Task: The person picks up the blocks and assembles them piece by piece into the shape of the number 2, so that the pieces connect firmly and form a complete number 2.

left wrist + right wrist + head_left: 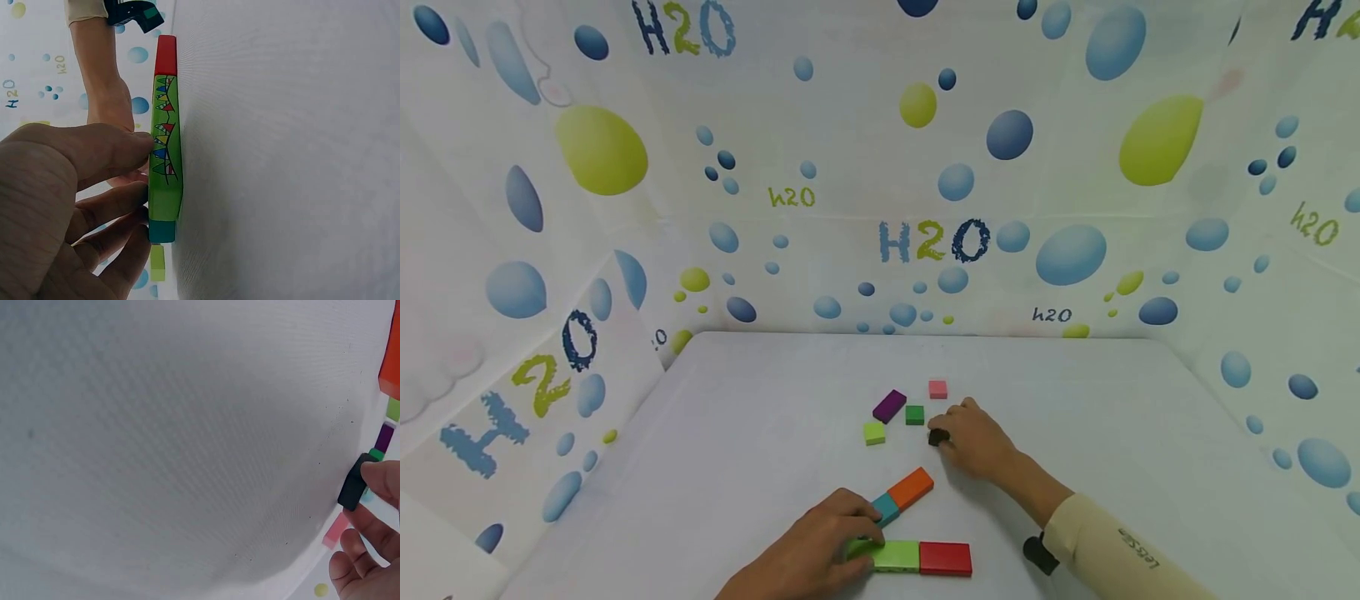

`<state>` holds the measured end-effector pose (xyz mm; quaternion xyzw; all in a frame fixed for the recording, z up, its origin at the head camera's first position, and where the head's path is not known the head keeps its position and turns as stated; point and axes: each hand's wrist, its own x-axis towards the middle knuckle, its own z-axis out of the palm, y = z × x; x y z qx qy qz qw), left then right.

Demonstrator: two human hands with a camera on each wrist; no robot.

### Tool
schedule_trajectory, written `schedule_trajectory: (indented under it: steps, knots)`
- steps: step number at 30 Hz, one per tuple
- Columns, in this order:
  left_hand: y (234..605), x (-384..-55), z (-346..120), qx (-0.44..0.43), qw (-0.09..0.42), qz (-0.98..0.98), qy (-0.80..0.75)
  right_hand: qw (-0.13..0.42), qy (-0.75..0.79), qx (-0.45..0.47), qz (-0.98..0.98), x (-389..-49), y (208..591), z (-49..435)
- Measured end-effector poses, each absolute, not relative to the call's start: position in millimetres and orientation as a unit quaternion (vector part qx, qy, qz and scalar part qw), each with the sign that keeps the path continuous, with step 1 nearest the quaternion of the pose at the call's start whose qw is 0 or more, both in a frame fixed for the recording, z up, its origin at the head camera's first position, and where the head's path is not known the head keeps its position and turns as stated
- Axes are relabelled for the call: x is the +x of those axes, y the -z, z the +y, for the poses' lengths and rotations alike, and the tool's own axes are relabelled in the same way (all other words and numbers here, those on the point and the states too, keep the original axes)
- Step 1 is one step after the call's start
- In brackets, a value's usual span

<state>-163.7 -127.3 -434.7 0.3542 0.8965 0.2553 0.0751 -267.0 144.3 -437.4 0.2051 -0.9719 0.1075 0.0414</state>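
Note:
My left hand [820,542] holds a long light green block [897,557] near its left end, with the thumb on the printed side face. Its other fingers reach the teal block [887,509]. A red block [945,559] adjoins the green one's right end, and an orange block [912,488] continues slantwise from the teal one. Farther back, my right hand [977,442] pinches a small black block [354,484] between thumb and index finger, at the tabletop. Beside that hand lie a dark green block [914,415] and a pink block [937,389].
A purple block [890,406] and a small yellow-green block [874,433] lie left of the dark green one. The white table [760,400] ends at a back wall covered by a sheet [850,125] with printed drops and lettering.

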Motion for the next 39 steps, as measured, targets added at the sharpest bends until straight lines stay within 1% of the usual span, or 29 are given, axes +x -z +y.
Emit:
schedule_trajectory:
  steps: [10, 20, 39]
  knots:
    - [433.8, -163.8, -128.0, 0.352, 0.080, 0.896, -0.260, 0.018, -0.145, 0.165, -0.976, -267.1, 438.7, 145.3]
    - [433.8, -162.9, -128.0, 0.352, 0.077, 0.896, -0.260, 0.008, -0.164, 0.159, -0.974, -266.9, 440.7, 146.7]
    - [432.7, -161.8, -126.4, 0.352, 0.066, 0.897, -0.261, 0.035, -0.172, 0.183, -0.967, -262.8, 441.7, 148.6]
